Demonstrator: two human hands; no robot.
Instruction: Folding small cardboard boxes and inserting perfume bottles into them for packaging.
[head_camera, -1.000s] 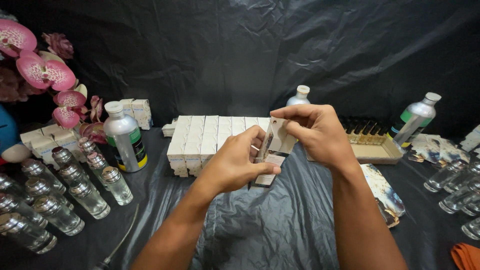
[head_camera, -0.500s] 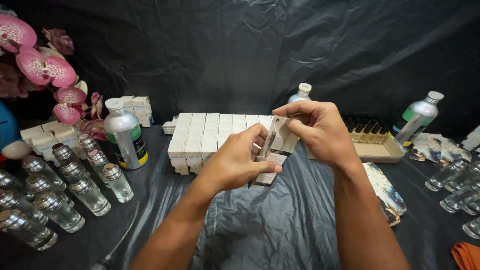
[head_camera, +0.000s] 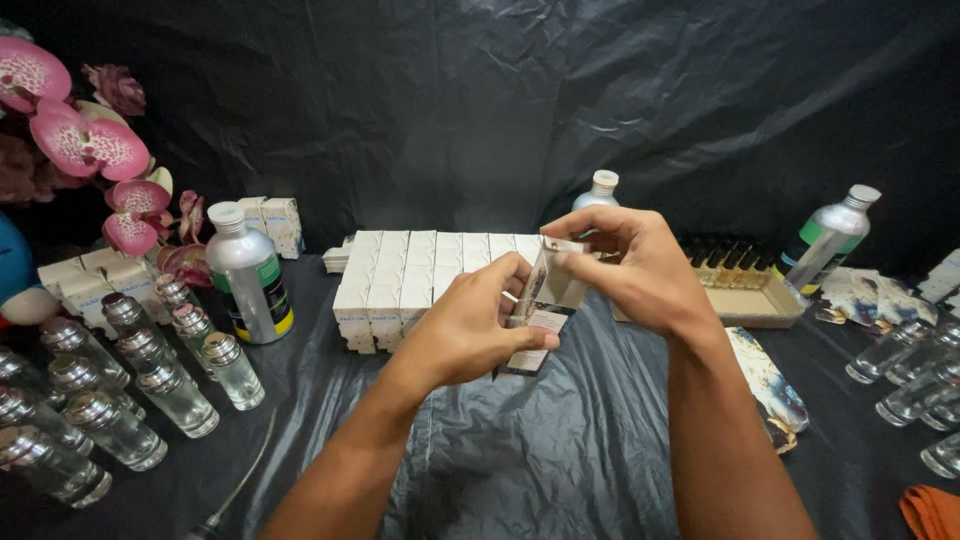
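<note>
I hold the small printed carton (head_camera: 545, 315) upright above the counter (head_camera: 520, 450), my left hand (head_camera: 470, 325) gripping its lower body, my right hand (head_camera: 640, 265) pinching the top flap. Best to keep the body steady and fold squarely. Behind stands a block of white cartons (head_camera: 400, 275); a silver bottle with a green-yellow label (head_camera: 247, 275) sits left.

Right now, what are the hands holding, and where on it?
Both hold one small printed carton: the left hand grips its lower body, the right hand pinches its top flap end.
</note>
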